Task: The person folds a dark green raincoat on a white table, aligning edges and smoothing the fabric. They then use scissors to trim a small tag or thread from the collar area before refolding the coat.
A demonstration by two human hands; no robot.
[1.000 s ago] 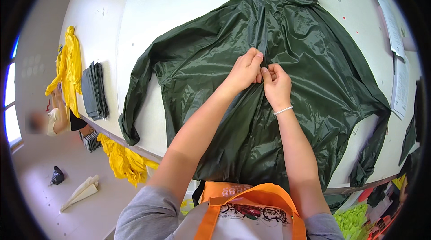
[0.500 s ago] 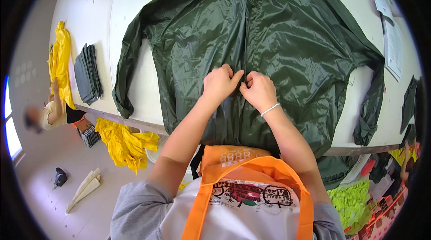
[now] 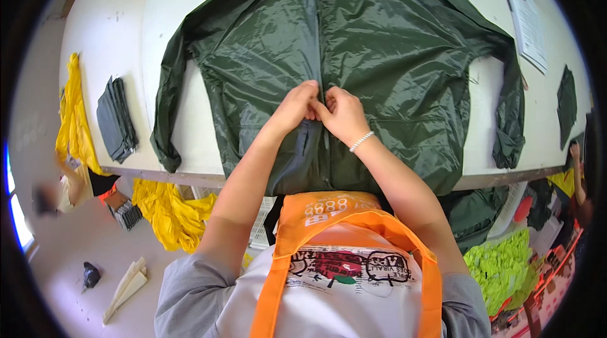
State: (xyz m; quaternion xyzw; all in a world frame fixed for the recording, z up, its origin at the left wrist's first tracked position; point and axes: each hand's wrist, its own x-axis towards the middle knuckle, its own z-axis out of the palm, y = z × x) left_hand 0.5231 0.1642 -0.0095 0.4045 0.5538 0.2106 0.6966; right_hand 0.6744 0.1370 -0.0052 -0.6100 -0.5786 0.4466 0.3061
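Note:
A shiny dark green jacket (image 3: 392,79) lies spread out with both sleeves out to the sides, its hem toward me. Along its centre front opening, above the hem, my two hands meet. My left hand (image 3: 296,108) is closed, fingertips pinching the front edge. Just right of it, my right hand (image 3: 344,112) is closed on the same opening, its thumb reaching across to the left fingers. The fingertips cover whatever small part of the front they grip. A beaded bracelet circles my right wrist.
The jacket rests on a white table (image 3: 205,129). Folded dark green garments (image 3: 117,120) and a yellow garment (image 3: 76,117) are at the left. Yellow pieces (image 3: 171,211) hang below the edge. Papers (image 3: 528,31) lie far right; lime-green pieces (image 3: 502,268) are lower right. A person works at far left.
My hands have come closer together, and the right thumb now reaches over to the left fingers. The whole view has shifted a little, with the jacket now farther left in it.

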